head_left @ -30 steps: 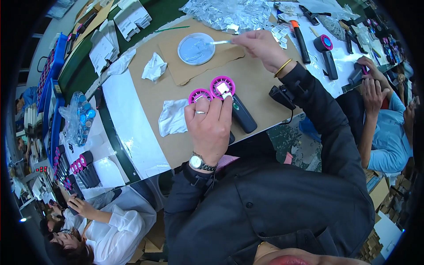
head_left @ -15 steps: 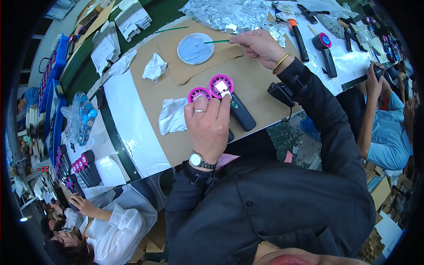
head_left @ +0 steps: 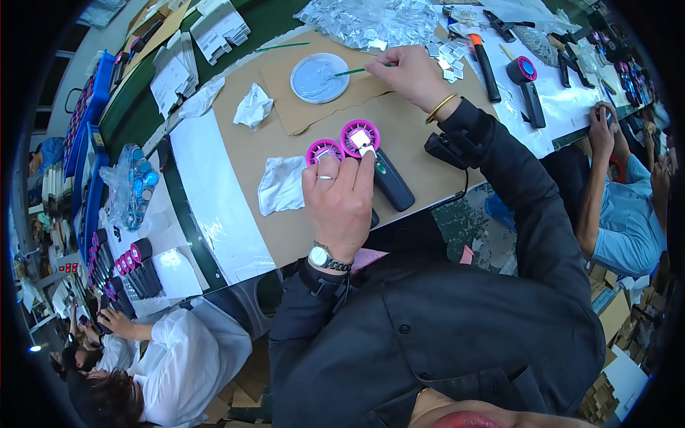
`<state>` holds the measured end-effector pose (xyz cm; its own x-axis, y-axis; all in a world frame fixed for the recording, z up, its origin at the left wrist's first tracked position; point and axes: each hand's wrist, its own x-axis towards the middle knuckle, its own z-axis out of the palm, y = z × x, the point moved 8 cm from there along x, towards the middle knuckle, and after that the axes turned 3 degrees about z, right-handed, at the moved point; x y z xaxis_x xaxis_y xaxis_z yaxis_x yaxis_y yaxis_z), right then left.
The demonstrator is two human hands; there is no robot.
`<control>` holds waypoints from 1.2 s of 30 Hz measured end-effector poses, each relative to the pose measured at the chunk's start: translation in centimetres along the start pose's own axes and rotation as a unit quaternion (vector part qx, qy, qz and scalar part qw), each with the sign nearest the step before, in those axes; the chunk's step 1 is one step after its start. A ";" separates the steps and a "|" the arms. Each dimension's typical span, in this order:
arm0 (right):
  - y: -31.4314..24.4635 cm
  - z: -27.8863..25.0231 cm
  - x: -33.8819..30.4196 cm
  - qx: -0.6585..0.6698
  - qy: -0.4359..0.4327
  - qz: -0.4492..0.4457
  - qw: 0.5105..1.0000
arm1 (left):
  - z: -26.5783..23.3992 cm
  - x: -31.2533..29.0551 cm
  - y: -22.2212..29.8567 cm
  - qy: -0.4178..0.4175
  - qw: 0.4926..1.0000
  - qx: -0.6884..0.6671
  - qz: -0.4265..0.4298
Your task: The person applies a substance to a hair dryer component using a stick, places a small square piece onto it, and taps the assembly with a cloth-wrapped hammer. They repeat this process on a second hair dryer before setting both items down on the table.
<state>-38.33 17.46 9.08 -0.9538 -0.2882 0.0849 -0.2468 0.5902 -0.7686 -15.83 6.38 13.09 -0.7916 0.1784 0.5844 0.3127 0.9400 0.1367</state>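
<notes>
Holding two pink-headed handheld devices flat on the brown paper sheet with our left hand; fingers are curled over their dark handles, index tip touching the small square part seated in the right-hand pink ring. That grip looks meant to keep both heads face-up and steady, our judgement.

Our right hand is closed in a pinch on a thin green stick. Its tip sits over the round dish of grey paste at about 11 o'clock from the devices, close enough for a short reach. The dish stands on its own scrap of brown paper, probably to catch drips.

Crumpled white wipes lie at 9 o'clock of the left hand, another one at 10 o'clock, handy for smears.

A heap of small silvery squares in clear bags is at 12 o'clock on the desk. A hammer and another pink-headed device lie at 1–2 o'clock, well apart from the work.

Other people sit at 3 o'clock and 7 o'clock; more dark-handled devices are lined up near the latter.
</notes>
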 end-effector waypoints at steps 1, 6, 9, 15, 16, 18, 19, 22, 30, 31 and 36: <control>0.0 0.0 0.1 0.000 0.000 -0.001 1.000 | 0.0 0.0 0.0 -0.001 1.000 -0.001 -0.001; 1.8 0.9 0.7 0.111 -0.060 0.088 0.988 | 0.0 -0.1 0.0 -0.016 1.000 -0.004 0.000; 2.7 0.7 0.8 0.188 -0.063 0.129 0.972 | 0.1 0.0 0.0 -0.014 1.000 -0.007 0.000; 2.9 0.2 -0.5 0.236 -0.046 0.138 0.961 | 0.1 -0.3 -0.2 0.007 1.000 -0.007 -0.008; 3.0 0.2 -0.8 0.235 -0.049 0.152 0.959 | 0.1 -0.3 -0.2 0.007 1.000 -0.007 -0.008; 2.9 -0.3 -0.7 0.273 -0.069 0.159 0.946 | 0.1 -0.1 -0.2 0.005 1.000 -0.006 -0.005; 2.6 -0.7 -0.7 0.311 -0.090 0.166 0.932 | 0.1 -0.1 -0.1 0.004 1.000 -0.005 -0.004; 2.0 -0.7 -0.9 0.366 -0.120 0.172 0.907 | 0.1 -0.3 -0.1 0.004 1.000 -0.006 -0.008; -0.6 -3.1 -3.2 0.436 -0.143 0.154 0.875 | 0.0 -0.4 0.1 -0.002 1.000 -0.010 -0.003; -1.1 -3.7 -4.0 0.436 -0.135 0.135 0.879 | 0.0 -0.4 0.1 0.000 1.000 -0.010 -0.003; -3.7 -8.0 -9.6 0.154 0.026 -0.082 0.984 | 0.1 -0.6 -0.2 0.012 1.000 -0.012 -0.007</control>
<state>-29.62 24.10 16.15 -0.9153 -0.3162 0.2496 -0.3413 0.2795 -0.8974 -15.48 6.07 12.63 -0.7838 0.1573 0.6008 0.3135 0.9353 0.1642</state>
